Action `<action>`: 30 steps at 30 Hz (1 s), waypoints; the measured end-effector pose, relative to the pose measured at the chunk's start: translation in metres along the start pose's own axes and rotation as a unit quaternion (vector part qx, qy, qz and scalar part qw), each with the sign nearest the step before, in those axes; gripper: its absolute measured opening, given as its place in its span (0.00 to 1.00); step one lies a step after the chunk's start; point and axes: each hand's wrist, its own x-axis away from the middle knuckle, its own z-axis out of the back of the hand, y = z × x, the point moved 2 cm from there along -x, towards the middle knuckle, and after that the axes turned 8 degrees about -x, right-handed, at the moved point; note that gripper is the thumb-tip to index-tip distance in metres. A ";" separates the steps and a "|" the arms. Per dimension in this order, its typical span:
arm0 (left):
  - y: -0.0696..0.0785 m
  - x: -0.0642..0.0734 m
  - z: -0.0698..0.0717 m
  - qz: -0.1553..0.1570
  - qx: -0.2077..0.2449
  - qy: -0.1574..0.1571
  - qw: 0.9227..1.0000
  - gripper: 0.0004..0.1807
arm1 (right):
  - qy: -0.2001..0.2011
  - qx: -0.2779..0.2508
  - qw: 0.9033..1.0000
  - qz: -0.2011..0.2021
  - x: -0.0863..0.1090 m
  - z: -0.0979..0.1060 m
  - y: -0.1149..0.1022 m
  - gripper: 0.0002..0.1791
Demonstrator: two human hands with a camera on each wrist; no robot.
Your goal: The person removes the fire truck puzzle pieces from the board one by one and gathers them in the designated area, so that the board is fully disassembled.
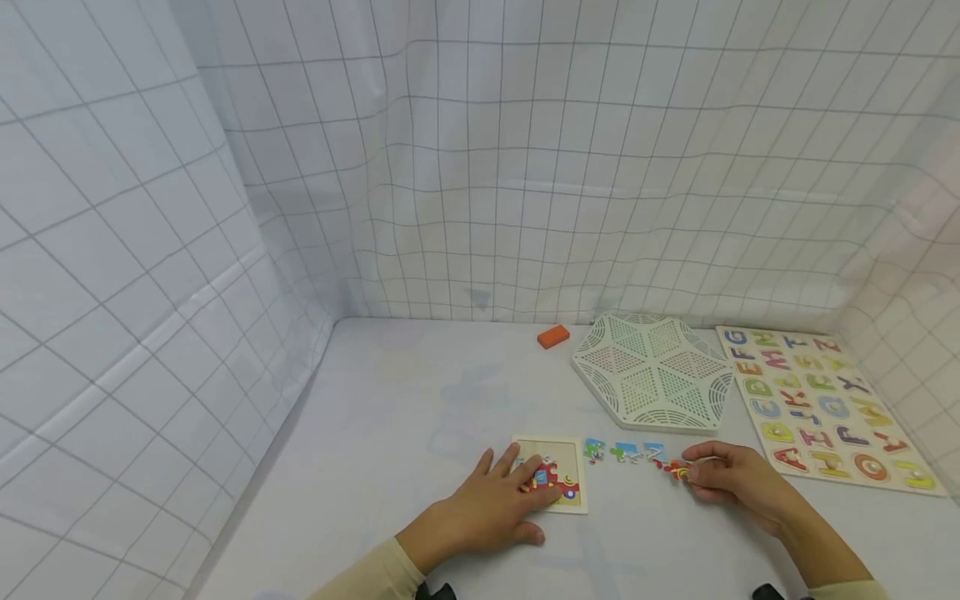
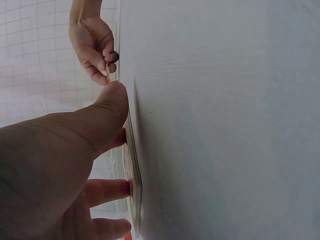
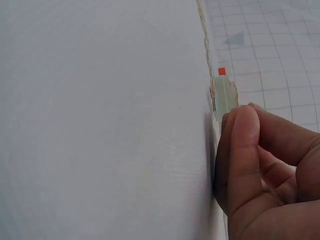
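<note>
A small wooden jigsaw tray (image 1: 583,502) lies on the table with a red vehicle picture partly filled in. My left hand (image 1: 487,507) rests on it, fingers spread across the picture; the left wrist view shows the fingertips touching the edge of the tray (image 2: 135,172). To the right, my right hand (image 1: 738,483) pinches a red and yellow puzzle piece (image 1: 679,472) between thumb and fingers, low over the table. In the right wrist view the fingers (image 3: 245,130) hide that piece. Loose blue and green pieces (image 1: 594,450) lie in a row between the tray and my right hand.
A white hexagonal board (image 1: 651,360) with coloured dotted patterns stands behind the loose pieces. An alphabet board (image 1: 825,400) lies at the right. An orange block (image 1: 553,336) sits near the back edge, and grid-patterned white curtains (image 1: 517,167) enclose the table.
</note>
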 end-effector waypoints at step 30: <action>0.000 0.002 0.004 -0.003 0.007 -0.005 1.000 0.35 | 0.072 0.213 0.974 0.015 0.006 -0.029 -0.019 0.21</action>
